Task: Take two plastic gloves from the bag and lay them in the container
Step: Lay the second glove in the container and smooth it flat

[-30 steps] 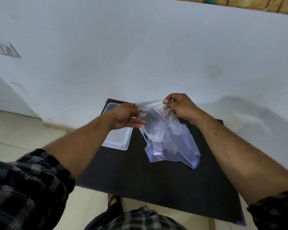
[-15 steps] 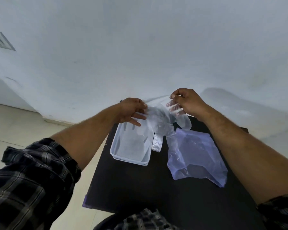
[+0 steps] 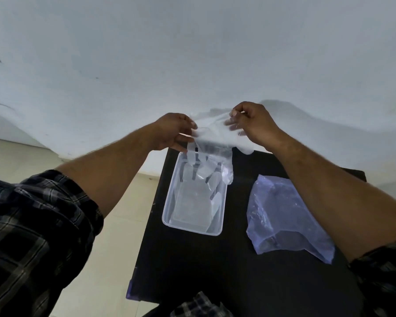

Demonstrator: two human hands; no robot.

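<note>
Clear, crinkled glove [image 3: 212, 156] hangs limp over container [image 3: 169, 221].

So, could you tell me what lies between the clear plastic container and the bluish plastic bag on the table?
Only bare black tabletop between container and bag, in the head view.

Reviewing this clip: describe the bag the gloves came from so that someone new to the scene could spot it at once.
Start at the black rectangular tabletop. On its right part, under the person's right forearm, lies a crumpled, translucent bluish-purple plastic bag. The clear rectangular plastic container to its left is rigid and colourless; the bag is limp, tinted and wrinkled.
</note>
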